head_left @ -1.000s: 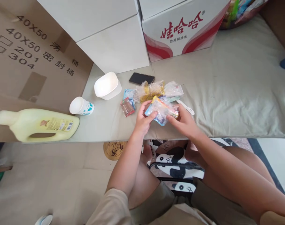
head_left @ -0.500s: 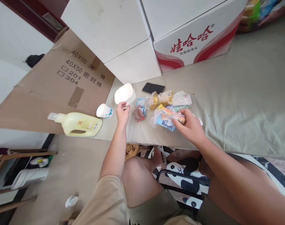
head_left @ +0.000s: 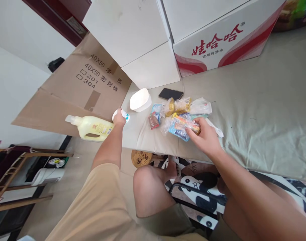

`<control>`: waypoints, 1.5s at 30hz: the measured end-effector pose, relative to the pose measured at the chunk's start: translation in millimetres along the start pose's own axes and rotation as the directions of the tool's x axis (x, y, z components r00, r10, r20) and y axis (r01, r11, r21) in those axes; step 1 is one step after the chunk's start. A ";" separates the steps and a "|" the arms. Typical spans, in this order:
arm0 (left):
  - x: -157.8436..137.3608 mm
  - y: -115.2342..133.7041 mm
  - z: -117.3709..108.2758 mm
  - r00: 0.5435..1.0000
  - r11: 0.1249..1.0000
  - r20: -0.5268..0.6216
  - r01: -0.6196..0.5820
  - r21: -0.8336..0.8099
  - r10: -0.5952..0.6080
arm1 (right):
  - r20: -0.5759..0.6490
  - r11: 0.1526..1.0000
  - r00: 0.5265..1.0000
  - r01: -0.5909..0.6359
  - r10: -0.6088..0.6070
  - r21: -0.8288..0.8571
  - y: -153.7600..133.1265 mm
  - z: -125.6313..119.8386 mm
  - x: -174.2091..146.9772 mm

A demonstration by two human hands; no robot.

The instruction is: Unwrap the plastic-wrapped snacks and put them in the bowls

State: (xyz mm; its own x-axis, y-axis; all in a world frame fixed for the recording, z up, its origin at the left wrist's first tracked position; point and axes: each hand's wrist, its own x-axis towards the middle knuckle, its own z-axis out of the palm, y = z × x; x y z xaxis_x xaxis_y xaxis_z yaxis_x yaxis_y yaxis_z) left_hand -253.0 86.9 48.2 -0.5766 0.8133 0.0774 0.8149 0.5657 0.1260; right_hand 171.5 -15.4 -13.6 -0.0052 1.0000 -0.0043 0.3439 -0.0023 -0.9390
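My left hand [head_left: 119, 118] is at the white paper cup [head_left: 127, 116] with a blue-green print, its fingers closed round it; the hand covers much of the cup. In my right hand [head_left: 205, 135] is a clear-wrapped snack packet [head_left: 186, 123] with yellow and orange printing, pinched at its right end. Under and beside it lie a blue packet [head_left: 178, 132] and a small red-brown packet [head_left: 154, 121]. Just behind are yellow-wrapped snacks [head_left: 182, 105] in clear plastic and a white plastic packet [head_left: 201, 106]. A white plastic tub [head_left: 140, 100] stands to their left.
A black phone [head_left: 171, 93] lies behind the snacks. White cartons [head_left: 153, 75] rise at the back, a brown cardboard sheet [head_left: 74, 97] at the left. A pale yellow jug [head_left: 97, 126] stands near the left edge. A white strip [head_left: 217, 129] lies by my right hand.
My left hand has moved left from the white tub to the paper cup and closed on it. My right hand stays on the snack packet. The view has shifted left.
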 end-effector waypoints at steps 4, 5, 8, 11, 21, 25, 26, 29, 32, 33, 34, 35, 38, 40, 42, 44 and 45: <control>18.2 13.2 9.2 0.991 0.982 0.108 -0.094 0.164 0.076 | 0.016 1.000 1.000 0.021 -0.021 -0.004 -1.8 1.0 1.7; 22.8 18.4 11.3 0.984 0.970 0.144 -0.136 0.202 0.108 | 0.023 1.000 1.000 0.019 -0.019 -0.010 -2.3 1.8 2.7; 30.5 37.7 16.9 0.956 0.939 0.219 -0.248 0.237 0.197 | 0.044 0.999 0.999 0.008 -0.007 -0.033 -3.8 5.2 6.1; 28.4 57.8 18.7 0.945 0.919 0.207 -0.302 0.253 0.254 | 0.059 0.999 0.998 0.008 -0.006 -0.038 -4.6 9.2 9.6; -3.9 107.6 -58.0 0.920 0.916 -0.112 -0.351 0.196 0.376 | 0.102 0.999 0.994 0.027 -0.023 -0.042 -12.2 4.2 5.8; -49.5 169.5 -87.7 0.814 0.837 -0.196 -0.539 0.095 0.547 | 0.123 0.998 0.991 0.051 -0.045 -0.041 -10.3 -3.2 -1.0; -65.4 191.4 -87.7 0.775 0.794 -0.180 -0.602 0.082 0.606 | 0.127 0.997 0.991 0.060 -0.052 -0.056 -9.0 -5.3 -2.3; -115.9 265.5 -67.6 0.588 0.593 -0.089 -0.804 0.050 0.804 | 0.140 0.992 0.988 0.079 -0.064 -0.103 -5.7 -11.9 -6.2; -155.4 336.0 -29.2 0.423 0.419 0.030 -0.903 0.094 0.906 | 0.154 0.989 0.986 0.078 -0.058 -0.126 -4.9 -18.5 -10.1; -164.0 354.9 -16.5 0.399 0.389 0.077 -0.914 0.112 0.914 | 0.160 0.989 0.986 0.074 -0.053 -0.131 -5.1 -20.4 -11.0; -170.2 370.7 -5.3 0.380 0.364 0.138 -0.923 0.126 0.915 | 0.166 0.988 0.985 0.071 -0.048 -0.136 -5.3 -22.2 -11.6; -174.1 382.9 3.8 0.368 0.344 0.209 -0.928 0.140 0.906 | 0.170 0.988 0.984 0.069 -0.044 -0.140 -5.6 -23.9 -11.8; -174.5 398.1 15.5 0.349 0.317 0.356 -0.937 0.147 0.867 | 0.174 0.986 0.984 0.072 -0.046 -0.147 -5.3 -28.6 -10.3; -168.0 391.3 11.7 0.377 0.354 0.366 -0.926 0.129 0.851 | 0.170 0.987 0.984 0.076 -0.051 -0.142 -3.8 -31.3 -9.0; -159.0 372.9 2.8 0.433 0.417 0.322 -0.901 0.122 0.842 | 0.165 0.988 0.985 0.076 -0.054 -0.131 -1.5 -33.1 -9.2; -149.7 344.8 -6.5 0.479 0.464 0.244 -0.878 0.117 0.843 | 0.161 0.989 0.985 0.077 -0.056 -0.124 1.3 -33.4 -10.6; -145.5 327.8 -10.2 0.496 0.485 0.195 -0.868 0.104 0.846 | 0.151 0.990 0.987 0.076 -0.058 -0.120 2.6 -33.0 -11.6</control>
State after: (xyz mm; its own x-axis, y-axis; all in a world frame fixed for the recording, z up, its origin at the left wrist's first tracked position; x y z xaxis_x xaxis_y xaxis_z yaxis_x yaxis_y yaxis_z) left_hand 97.4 152.6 88.3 0.4147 0.9087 -0.0477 0.9022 -0.4174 -0.1090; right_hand 203.4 -26.8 -4.7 -0.1665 0.9860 -0.0021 0.4523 0.0745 -0.8887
